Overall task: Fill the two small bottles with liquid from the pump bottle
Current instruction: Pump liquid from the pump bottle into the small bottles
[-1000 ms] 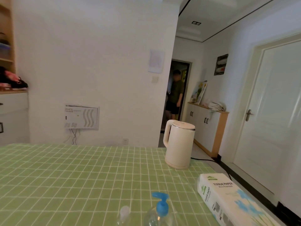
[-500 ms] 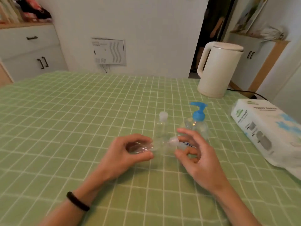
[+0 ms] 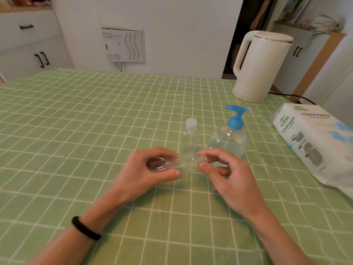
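Observation:
I hold a small clear bottle (image 3: pixel 183 164) sideways just above the green checked table (image 3: pixel 80 131). My left hand (image 3: pixel 145 173) grips its body. My right hand (image 3: pixel 221 175) pinches its cap (image 3: pixel 202 160) between thumb and forefinger. Behind them a second small clear bottle (image 3: pixel 190 138) with a white cap stands upright. To its right stands the clear pump bottle (image 3: pixel 229 140) with a blue pump head, partly filled with clear liquid.
A cream electric kettle (image 3: pixel 259 67) stands at the table's far right with its cord trailing off. A pack of tissue paper (image 3: pixel 313 140) lies along the right edge. White cabinets stand behind on the left. A person stands in the doorway beyond.
The view dropped from the wall to the table. My hands came in and took the small bottle. Since half a second ago my right fingers have closed on its cap.

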`<state>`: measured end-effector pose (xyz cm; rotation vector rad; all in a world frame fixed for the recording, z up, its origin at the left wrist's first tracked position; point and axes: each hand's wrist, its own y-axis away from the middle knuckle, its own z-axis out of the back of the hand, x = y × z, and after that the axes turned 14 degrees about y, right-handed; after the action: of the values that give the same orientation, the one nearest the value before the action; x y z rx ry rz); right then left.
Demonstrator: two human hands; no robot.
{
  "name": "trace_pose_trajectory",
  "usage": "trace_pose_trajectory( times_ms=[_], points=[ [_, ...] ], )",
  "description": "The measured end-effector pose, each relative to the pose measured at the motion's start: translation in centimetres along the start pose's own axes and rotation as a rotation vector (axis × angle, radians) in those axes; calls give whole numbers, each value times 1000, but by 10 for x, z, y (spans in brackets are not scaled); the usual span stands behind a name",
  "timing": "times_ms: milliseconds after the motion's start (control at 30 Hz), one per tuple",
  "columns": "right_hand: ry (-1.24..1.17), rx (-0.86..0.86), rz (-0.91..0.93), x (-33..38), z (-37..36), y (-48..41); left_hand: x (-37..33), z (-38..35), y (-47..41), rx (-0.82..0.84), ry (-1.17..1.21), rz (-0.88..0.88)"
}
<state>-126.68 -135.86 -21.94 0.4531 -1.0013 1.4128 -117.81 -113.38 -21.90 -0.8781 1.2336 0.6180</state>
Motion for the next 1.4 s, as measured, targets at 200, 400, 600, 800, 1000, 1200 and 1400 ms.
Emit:
trace_pose_trajectory(
  times_ms=[200,400,600,800,1000,1200,1400],
  points=[
    [-95,-66,-65,0,13,5,4,3,-2,-50,108,-60],
    [-9,-311,-104,-16,51,19,8,25,-9,-331,228,-91],
    [415,-461,-209,-41,79,13,16,37,-13,-439,87,-16],
    [637,-339,-341,-70,72,9,14,39,-14,-385,-36,29],
    [637,-319,-339,-71,76,13,6,34,-11,-451,-14,32],
    [421,-575,-209,-53,73,13,-16,13,-8,-588,-284,-545],
    [260,-567,143,9,38,-4,-3,-38,-23,-253,-190,-270]
  ],
)
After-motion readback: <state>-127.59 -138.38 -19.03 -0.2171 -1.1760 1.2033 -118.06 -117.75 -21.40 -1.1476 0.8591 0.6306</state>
